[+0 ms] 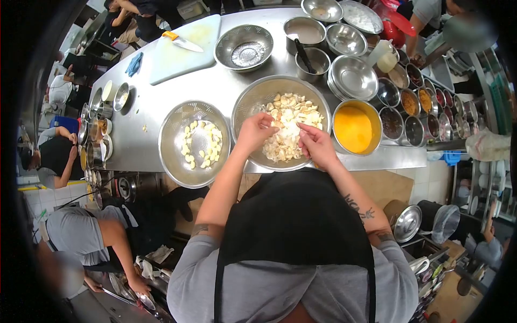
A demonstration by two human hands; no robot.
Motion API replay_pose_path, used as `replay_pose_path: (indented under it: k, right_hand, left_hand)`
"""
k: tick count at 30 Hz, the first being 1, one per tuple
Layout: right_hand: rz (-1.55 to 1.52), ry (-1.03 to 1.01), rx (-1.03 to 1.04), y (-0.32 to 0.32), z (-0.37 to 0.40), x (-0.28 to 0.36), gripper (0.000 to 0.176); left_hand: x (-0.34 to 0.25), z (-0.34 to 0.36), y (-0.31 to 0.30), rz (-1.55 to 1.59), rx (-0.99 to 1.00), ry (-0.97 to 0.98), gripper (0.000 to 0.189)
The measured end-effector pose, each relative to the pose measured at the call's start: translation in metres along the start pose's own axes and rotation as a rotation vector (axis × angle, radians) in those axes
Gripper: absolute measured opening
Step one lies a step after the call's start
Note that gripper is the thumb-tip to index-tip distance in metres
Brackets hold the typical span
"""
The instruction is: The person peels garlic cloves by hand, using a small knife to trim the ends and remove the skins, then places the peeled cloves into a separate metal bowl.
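Both my hands are over a large metal bowl heaped with garlic cloves and loose papery skins. My left hand is at the bowl's left side, thumb and fingertips drawn together in a pinch. Opposite it, my right hand is closed too, its thumb against the index finger. Whatever is between the fingertips of either hand is too small to make out. To the left stands a perforated metal colander with peeled garlic cloves scattered inside.
A pot of yellow-orange liquid sits right of the bowl. Behind are an empty colander, stacked metal bowls and a cutting board bearing a yellow-handled knife. Several containers line the right; a co-worker bends at the left.
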State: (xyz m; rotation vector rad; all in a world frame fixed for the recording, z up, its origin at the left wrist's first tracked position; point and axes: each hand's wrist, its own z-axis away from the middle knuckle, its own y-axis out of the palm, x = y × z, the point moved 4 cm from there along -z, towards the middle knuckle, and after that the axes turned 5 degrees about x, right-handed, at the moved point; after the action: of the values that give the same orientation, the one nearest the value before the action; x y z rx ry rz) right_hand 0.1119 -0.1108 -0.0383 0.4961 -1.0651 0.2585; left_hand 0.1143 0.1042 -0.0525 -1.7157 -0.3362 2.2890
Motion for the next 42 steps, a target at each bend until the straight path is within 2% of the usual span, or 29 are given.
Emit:
replay_pose_path:
  k: [1, 4, 7, 13, 19, 25, 28, 31, 34, 37, 40, 42]
  right_hand:
    - [-0.008, -0.01, 0.011, 0.002, 0.001, 0.002, 0.039]
    - [0.104, -0.055, 0.103, 0.01, 0.006, 0.013, 0.04]
    - [0.187, -0.096, 0.199, 0.025, 0.02, 0.034, 0.041]
    - [0.317, -0.145, 0.283, 0.032, 0.022, 0.035, 0.042]
    - [0.365, -0.207, 0.223, 0.029, 0.024, 0.038, 0.035]
    - [0.439, -0.354, 0.051, 0.026, 0.02, 0.038, 0.027]
    - [0.279, -0.217, 0.07, 0.021, 0.018, 0.032, 0.026]
    - [0.2, -0.172, 0.067, 0.022, 0.018, 0.029, 0.026]
    - [0.246, -0.247, 0.038, 0.02, 0.015, 0.026, 0.026]
    - [0.375, -0.325, -0.128, 0.011, 0.011, 0.029, 0.026]
    - [0.41, -0.25, -0.167, -0.003, 0.004, 0.037, 0.028]
    - [0.457, -0.114, -0.103, 0.0, 0.005, 0.037, 0.027]
  left_hand:
    - [-0.019, 0.012, 0.002, 0.174, 0.08, -0.045, 0.027]
    - [-0.021, 0.027, 0.01, 0.632, 0.148, 0.029, 0.025]
    - [-0.026, 0.039, 0.016, 0.727, 0.134, 0.086, 0.024]
    - [-0.021, 0.043, 0.02, 0.803, 0.152, 0.097, 0.021]
    - [-0.031, 0.043, 0.021, 0.778, 0.171, 0.097, 0.021]
    - [-0.038, 0.043, 0.028, 0.774, 0.149, 0.097, 0.022]
    - [-0.037, 0.043, 0.029, 0.77, 0.179, 0.122, 0.022]
    - [-0.038, 0.045, 0.027, 0.74, 0.191, 0.124, 0.02]
    - [-0.039, 0.047, 0.028, 0.695, 0.224, 0.113, 0.018]
    - [-0.039, 0.05, 0.029, 0.688, 0.244, 0.069, 0.019]
    - [-0.035, 0.054, 0.028, 0.818, 0.179, -0.025, 0.022]
    - [-0.03, 0.051, 0.026, 0.965, 0.159, -0.039, 0.025]
